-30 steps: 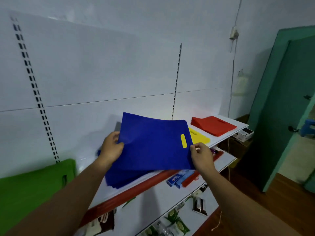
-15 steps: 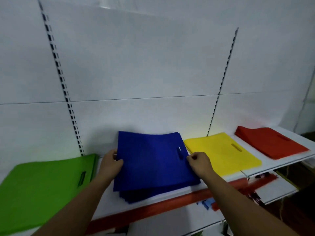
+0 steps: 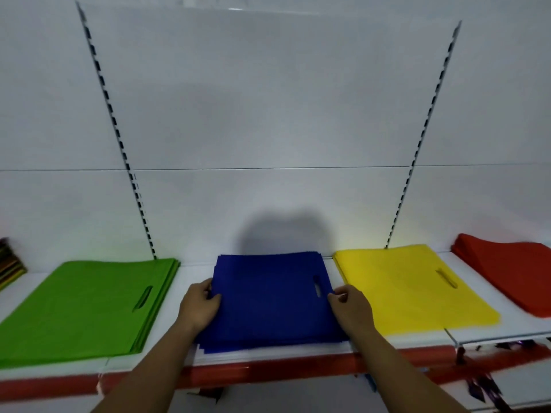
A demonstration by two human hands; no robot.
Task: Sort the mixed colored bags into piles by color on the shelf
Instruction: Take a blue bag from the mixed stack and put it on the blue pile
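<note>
White panel wall (image 3: 268, 114) at back, horizontal seam (image 3: 268, 168) across mid-height, two black-slotted uprights (image 3: 116, 138) rising from shelf level. White shelf (image 3: 195, 271) below, glossy red strip (image 3: 268, 372) along front edge.

Four flat piles of bags in a row on shelf, left to right: green pile (image 3: 80, 311), blue pile (image 3: 268, 293), yellow pile (image 3: 408, 287), red pile (image 3: 512, 272). All apart from each other, bare white shelf between. Red pile cut off by right frame edge.

Blue pile dead centre, front edge slightly fanned, near front lip of shelf. Handle slot (image 3: 316, 287) near right side of top blue bag; similar slots on green and yellow tops.

Left hand (image 3: 199, 305) gripping left edge of blue pile, thumb on top, fingers curled at edge. Right hand (image 3: 351, 308) pinching right edge of blue pile just beside slot, fingers curled. Can't tell whether grip takes top bag only or several. Forearms (image 3: 140, 377) coming in from bottom of frame.

Striped multicolour stack (image 3: 10, 266) at far left, partly out of frame, contents unclear. Dark packets (image 3: 483, 386) below shelf at lower right, too blurred to identify. Dark shadow (image 3: 283, 231) on wall right behind blue pile.
</note>
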